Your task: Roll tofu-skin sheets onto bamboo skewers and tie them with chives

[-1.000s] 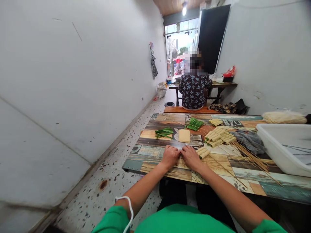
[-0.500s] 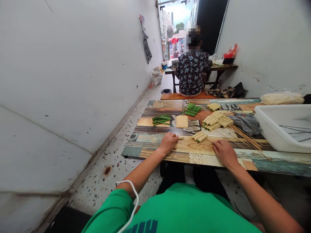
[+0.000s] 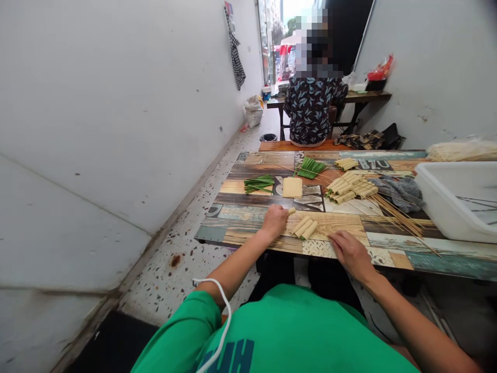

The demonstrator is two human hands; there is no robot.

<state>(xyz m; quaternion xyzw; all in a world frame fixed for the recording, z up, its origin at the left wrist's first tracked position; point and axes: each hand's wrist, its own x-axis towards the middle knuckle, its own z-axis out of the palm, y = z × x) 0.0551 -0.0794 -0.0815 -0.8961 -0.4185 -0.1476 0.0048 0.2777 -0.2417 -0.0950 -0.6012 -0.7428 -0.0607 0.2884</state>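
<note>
My left hand [image 3: 275,219] is closed round a small tofu-skin roll [image 3: 291,211], whose end sticks out past the fingers. My right hand [image 3: 350,252] pinches the end of a thin bamboo skewer [image 3: 325,233]. On that skewer sit several tofu-skin rolls [image 3: 305,228] side by side, green showing at their ends. Beyond my hands lie a stack of square tofu sheets [image 3: 292,187], a bundle of cut green chives [image 3: 259,184] and a second bundle of chives [image 3: 310,167]. A pile of skewered rolls [image 3: 347,186] lies to the right.
Loose bamboo skewers [image 3: 402,215] fan out beside a grey cloth [image 3: 402,192]. A white plastic tub [image 3: 435,199] stands at the right on the patterned table [image 3: 240,217]. More rolls [image 3: 346,163] lie at the back. Another person [image 3: 313,111] sits beyond the table, back turned.
My right hand has moved left and nearer to me, carrying the skewer of rolls towards my left hand. The left hand still grips its roll. The camera view has shifted slightly.
</note>
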